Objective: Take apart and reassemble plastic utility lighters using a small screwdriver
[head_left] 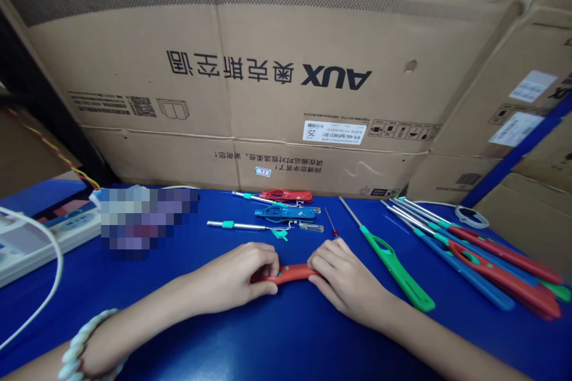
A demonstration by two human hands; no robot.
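Note:
An orange-red lighter handle point(295, 274) is held low over the blue table, between both hands. My left hand point(250, 271) is closed round its left end, thumb below and fingers curled on top. Its right end is gripped by my right hand point(342, 274), whose fingers cover that tip. Small green parts show on the handle's upper side. Just beyond lie a red lighter shell point(286, 196), a blue lighter shell point(286, 212), a metal lighter tube point(243, 225) with a green collar, and a clear fuel tank point(311, 227). A thin red-handled screwdriver point(335, 233) lies behind my right hand.
A green long-necked lighter point(397, 268) lies to the right. Several red, blue and orange ones, including a blue lighter point(473, 274), are grouped farther right. A white power strip point(71, 229) and cable stand left. A large cardboard box point(268, 24) forms the back wall.

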